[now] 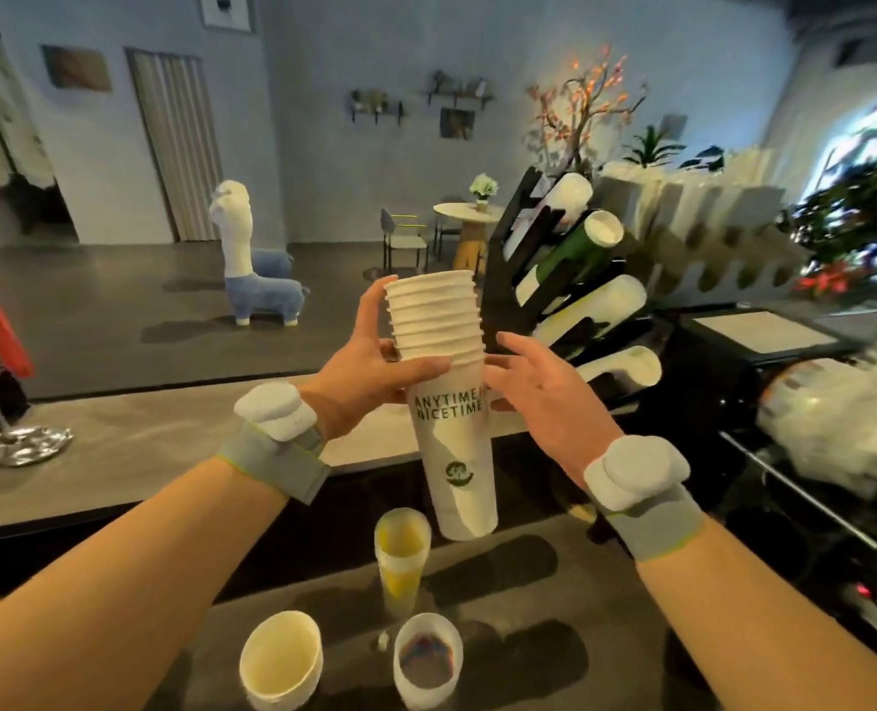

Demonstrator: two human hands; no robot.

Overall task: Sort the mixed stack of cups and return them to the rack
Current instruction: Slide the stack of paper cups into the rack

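Note:
I hold a tall stack of white paper cups (451, 443) upright in mid-air above the counter; the lowest cup reads "ANYTIME NICETIME". My left hand (374, 372) grips the stack at its ribbed upper rims, thumb across the front. On the stack's right side is my right hand (539, 387), fingers spread and touching its edge. A black cup rack (508, 279) stands just behind to the right, with several slanted rows of white and green cups. On the counter below stand a yellow-tinted clear cup stack (403, 556), a white paper cup (281, 659) and a translucent cup (428, 659).
The grey counter (528, 633) runs under my arms, with a raised ledge (144, 454) behind it. A metal stand base (31, 446) sits at the far left. White paper bags (708, 223) and plastic-wrapped items (836, 428) crowd the right side.

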